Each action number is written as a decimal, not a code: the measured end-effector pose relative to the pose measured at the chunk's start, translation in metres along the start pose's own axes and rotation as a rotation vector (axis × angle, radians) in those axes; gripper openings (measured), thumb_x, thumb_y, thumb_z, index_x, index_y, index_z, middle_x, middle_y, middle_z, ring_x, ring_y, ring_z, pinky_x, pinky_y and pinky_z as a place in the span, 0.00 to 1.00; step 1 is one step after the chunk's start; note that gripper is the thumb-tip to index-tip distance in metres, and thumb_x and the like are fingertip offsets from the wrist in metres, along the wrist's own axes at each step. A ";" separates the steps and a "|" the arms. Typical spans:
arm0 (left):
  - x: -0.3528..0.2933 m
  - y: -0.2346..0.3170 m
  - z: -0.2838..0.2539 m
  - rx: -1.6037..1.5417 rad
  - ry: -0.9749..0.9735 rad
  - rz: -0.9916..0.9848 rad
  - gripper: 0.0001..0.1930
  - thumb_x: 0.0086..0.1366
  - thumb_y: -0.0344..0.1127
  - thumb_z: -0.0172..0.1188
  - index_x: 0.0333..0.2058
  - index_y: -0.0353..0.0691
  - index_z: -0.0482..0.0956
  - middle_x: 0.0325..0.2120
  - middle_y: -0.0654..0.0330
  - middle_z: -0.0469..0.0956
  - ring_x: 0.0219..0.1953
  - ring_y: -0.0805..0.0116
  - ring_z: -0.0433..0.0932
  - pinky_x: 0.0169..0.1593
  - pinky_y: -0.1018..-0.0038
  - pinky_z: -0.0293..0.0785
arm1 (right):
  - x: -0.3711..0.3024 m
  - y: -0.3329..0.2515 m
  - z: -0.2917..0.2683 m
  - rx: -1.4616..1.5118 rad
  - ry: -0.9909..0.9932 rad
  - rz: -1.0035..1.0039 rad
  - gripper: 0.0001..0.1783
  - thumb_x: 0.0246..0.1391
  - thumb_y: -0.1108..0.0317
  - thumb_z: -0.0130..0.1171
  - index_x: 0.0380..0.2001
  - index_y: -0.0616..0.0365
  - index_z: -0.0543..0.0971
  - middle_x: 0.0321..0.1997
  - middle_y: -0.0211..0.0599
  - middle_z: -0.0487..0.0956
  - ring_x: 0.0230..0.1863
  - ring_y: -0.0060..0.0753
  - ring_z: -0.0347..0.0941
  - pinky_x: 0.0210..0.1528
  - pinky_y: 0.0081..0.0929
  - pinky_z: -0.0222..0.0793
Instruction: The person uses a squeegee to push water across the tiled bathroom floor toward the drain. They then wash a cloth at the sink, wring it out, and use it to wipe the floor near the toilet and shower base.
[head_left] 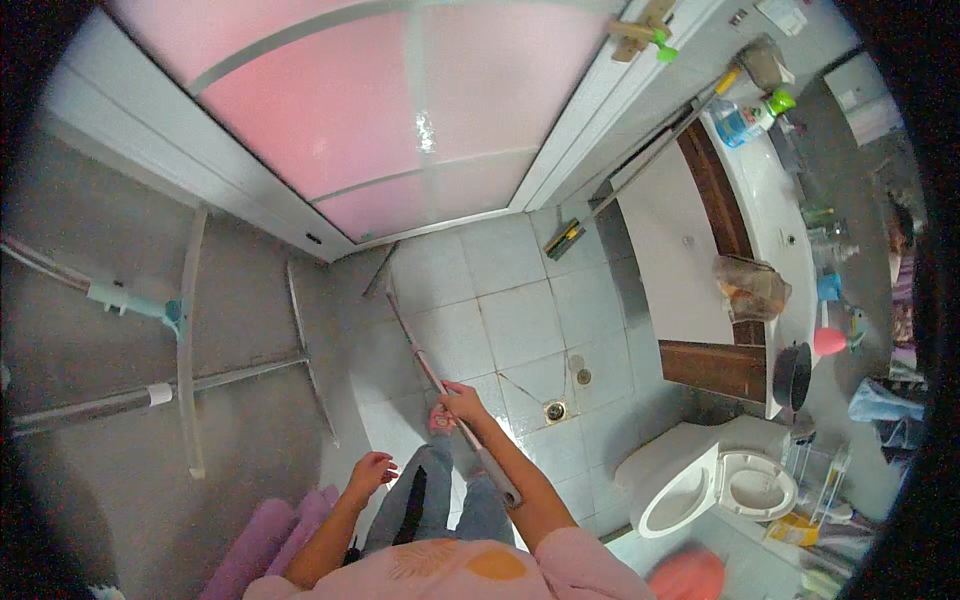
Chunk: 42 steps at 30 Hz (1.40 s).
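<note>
My right hand (463, 402) is wrapped round the pole of a long-handled floor squeegee (425, 366). Its grey grip end rests beside my right forearm, and the thin head lies on the tiles by the foot of the pink door. My left hand (373, 473) hangs in front of my left leg, holding nothing, its fingers loosely bent and apart. Below my right hand shows a pink slipper (440, 420) on my foot. The light tiled floor (520, 325) spreads ahead, with a square drain (555, 410) to the right of the squeegee's pole.
Ahead stands a pink-paned door (440, 110). A flat mop (566, 240) leans near the white vanity (672, 240), which carries bottles and a bag. The toilet (685, 490) is at the lower right. Two more long-handled tools (188, 340) lean on the left wall, above purple rolls (255, 545).
</note>
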<state>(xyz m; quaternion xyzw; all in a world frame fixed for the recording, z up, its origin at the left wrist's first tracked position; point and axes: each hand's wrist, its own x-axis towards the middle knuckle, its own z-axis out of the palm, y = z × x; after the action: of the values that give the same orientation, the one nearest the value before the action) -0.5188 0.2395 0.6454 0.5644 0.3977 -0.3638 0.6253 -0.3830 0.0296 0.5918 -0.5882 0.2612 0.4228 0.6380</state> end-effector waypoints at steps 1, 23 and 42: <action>0.004 0.002 -0.003 0.018 -0.001 0.008 0.11 0.55 0.32 0.45 0.36 0.34 0.66 0.29 0.55 0.71 0.28 0.68 0.73 0.31 0.79 0.68 | 0.013 0.004 -0.003 -0.025 0.046 0.011 0.28 0.39 0.74 0.54 0.48 0.62 0.62 0.15 0.33 0.70 0.11 0.21 0.62 0.12 0.19 0.59; 0.013 0.020 0.012 0.204 -0.026 -0.029 0.11 0.54 0.32 0.46 0.36 0.35 0.65 0.28 0.56 0.72 0.27 0.68 0.73 0.31 0.78 0.68 | 0.034 0.055 -0.027 0.943 -0.043 0.037 0.30 0.44 0.67 0.51 0.51 0.52 0.55 0.11 0.27 0.62 0.08 0.20 0.55 0.08 0.17 0.53; 0.029 0.034 0.007 0.250 -0.050 -0.019 0.11 0.55 0.33 0.45 0.36 0.36 0.65 0.28 0.57 0.71 0.28 0.68 0.73 0.32 0.77 0.67 | -0.024 0.086 -0.094 0.861 0.097 0.021 0.31 0.45 0.66 0.47 0.54 0.46 0.50 0.11 0.26 0.60 0.07 0.17 0.53 0.08 0.16 0.51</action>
<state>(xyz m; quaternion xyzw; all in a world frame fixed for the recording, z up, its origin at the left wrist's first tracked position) -0.4757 0.2359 0.6336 0.6250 0.3387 -0.4303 0.5563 -0.4524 -0.0714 0.5503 -0.2847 0.4494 0.2539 0.8078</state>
